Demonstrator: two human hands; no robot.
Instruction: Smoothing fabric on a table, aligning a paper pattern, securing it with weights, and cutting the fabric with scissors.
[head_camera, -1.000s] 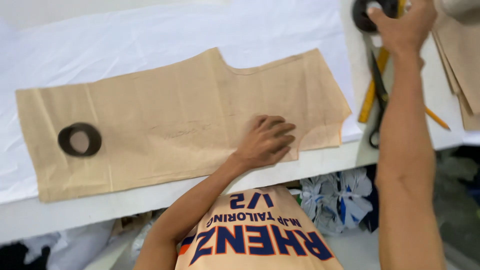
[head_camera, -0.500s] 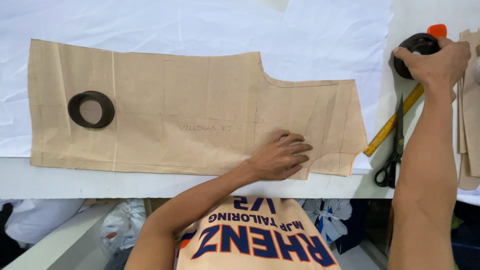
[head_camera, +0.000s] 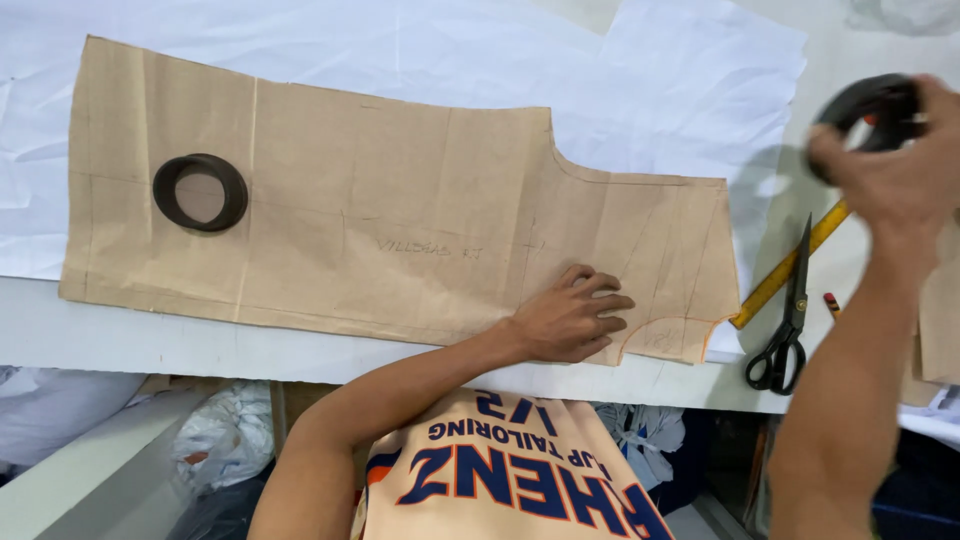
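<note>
Left hand (head_camera: 572, 320) lies flat, fingers spread, pressing the tan brown-paper pattern piece (head_camera: 400, 220) onto white fabric (head_camera: 640, 90). Right hand (head_camera: 900, 170) grips a black ring weight (head_camera: 868, 105) up at rt, above the yellow ruler (head_camera: 790, 265) & black scissors (head_camera: 785, 320). A 2nd black ring weight (head_camera: 200, 192) sits on the pattern's left end.

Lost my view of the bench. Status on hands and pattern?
Left hand flat on brown paper pattern. Right hand lifted, gripping black ring. Second ring on pattern; scissors alongside.

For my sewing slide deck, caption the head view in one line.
Left hand pins a brown paper pattern while right hand lifts a black ring weight.
</note>
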